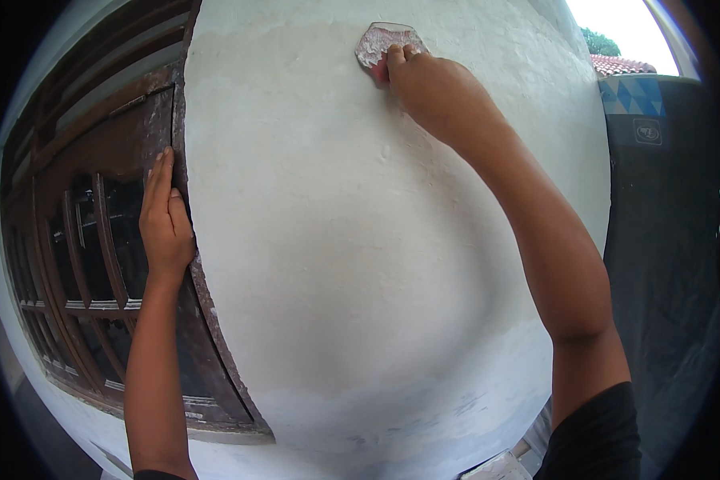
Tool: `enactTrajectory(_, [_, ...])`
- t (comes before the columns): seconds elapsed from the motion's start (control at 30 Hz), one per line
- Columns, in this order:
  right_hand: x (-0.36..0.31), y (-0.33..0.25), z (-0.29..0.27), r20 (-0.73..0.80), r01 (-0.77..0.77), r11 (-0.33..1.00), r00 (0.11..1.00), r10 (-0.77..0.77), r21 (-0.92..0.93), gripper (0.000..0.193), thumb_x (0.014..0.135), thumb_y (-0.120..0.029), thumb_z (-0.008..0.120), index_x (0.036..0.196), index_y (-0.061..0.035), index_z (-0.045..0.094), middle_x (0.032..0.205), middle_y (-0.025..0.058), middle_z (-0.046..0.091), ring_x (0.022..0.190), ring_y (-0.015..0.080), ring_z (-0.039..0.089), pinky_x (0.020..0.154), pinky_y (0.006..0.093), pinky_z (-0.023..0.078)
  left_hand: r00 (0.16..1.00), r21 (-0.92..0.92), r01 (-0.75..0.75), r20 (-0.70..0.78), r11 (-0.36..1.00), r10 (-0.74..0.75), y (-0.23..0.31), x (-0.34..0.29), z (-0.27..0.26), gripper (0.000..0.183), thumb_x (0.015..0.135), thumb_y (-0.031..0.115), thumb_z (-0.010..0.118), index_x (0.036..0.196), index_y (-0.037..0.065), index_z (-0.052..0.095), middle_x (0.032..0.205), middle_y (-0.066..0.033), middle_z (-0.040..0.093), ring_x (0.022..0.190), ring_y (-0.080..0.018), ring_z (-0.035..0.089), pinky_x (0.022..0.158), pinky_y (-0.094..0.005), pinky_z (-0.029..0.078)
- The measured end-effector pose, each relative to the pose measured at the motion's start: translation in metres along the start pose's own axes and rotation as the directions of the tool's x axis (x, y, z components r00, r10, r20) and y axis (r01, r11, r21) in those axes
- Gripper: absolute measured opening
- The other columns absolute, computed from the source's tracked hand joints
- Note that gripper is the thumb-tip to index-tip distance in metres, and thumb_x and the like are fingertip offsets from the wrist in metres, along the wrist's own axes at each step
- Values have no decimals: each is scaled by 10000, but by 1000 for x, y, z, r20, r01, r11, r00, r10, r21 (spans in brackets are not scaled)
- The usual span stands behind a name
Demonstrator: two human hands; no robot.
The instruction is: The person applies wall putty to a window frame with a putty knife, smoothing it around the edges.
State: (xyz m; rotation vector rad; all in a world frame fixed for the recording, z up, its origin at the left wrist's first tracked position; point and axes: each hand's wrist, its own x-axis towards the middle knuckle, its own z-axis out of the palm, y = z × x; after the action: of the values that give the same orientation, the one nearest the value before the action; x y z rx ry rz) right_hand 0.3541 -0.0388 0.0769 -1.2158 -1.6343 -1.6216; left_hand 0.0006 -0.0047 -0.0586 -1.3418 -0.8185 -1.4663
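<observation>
My right hand (428,84) reaches high up on the pale plastered wall (336,208), its fingers closed round a putty scraper (386,42). White filler coats the scraper's wide blade, and a bit of red shows near my fingertips. The blade appears to lie against the wall. On the left, my left hand (165,220) rests with straight, extended fingers along the brown wooden window frame (178,128), beside the wall's edge. Nothing is held in it.
Dark brown window shutters (112,144) with glass panes fill the left side. A tall dark tank-like thing (664,240) with a blue patterned band stands at the right. Behind it show a tiled roof (612,66) and greenery (600,42).
</observation>
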Motion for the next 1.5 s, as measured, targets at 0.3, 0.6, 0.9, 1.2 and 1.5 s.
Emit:
enactTrajectory(0.3, [-94, -20, 11, -518, 166, 984, 849, -106, 71, 346, 937, -13, 528, 1275, 56, 533, 1135, 207, 705, 936, 325, 726, 755, 408, 596, 1000, 10, -14, -15, 1000, 14, 1, 2, -3, 544, 912, 31, 372, 1439, -17, 496, 1454, -215, 524, 1392, -354, 462, 1207, -454, 292])
enactTrajectory(0.6, [-8, 78, -26, -22, -119, 207, 818, 575, 971, 401, 945, -168, 650, 1263, 64, 576, 974, 146, 721, 768, 205, 704, 703, 330, 578, 1000, 25, -18, -21, 1000, 19, 4, 3, -2, 551, 906, 25, 368, 1441, -15, 494, 1453, -218, 523, 1388, -356, 463, 1205, -457, 301])
enactTrajectory(0.9, [-8, 105, 36, 315, -367, -34, 743, 591, 929, 362, 963, -200, 662, 1195, 77, 631, 957, 79, 694, 800, 129, 642, 679, 255, 528, 1000, 24, -18, -11, 1000, 18, 1, 1, -4, 562, 905, 31, 364, 1454, -9, 478, 1466, -222, 507, 1396, -363, 451, 1205, -456, 294])
enactTrajectory(1.2, [19, 71, 23, 257, -424, 191, 787, 561, 885, 348, 968, -202, 654, 1196, 61, 640, 911, 54, 693, 724, 104, 620, 615, 269, 487, 999, 24, -34, -13, 999, 35, 1, 2, -1, 557, 895, 22, 370, 1436, -22, 496, 1452, -224, 520, 1382, -364, 468, 1201, -466, 306])
enactTrajectory(1.5, [16, 60, 20, 243, -314, 46, 810, 533, 948, 365, 942, -202, 672, 1167, 84, 654, 855, 82, 695, 672, 135, 621, 608, 285, 509, 1000, 27, -19, 13, 999, 19, 0, 1, 1, 572, 909, 43, 351, 1467, 9, 472, 1486, -209, 493, 1413, -353, 434, 1211, -444, 286])
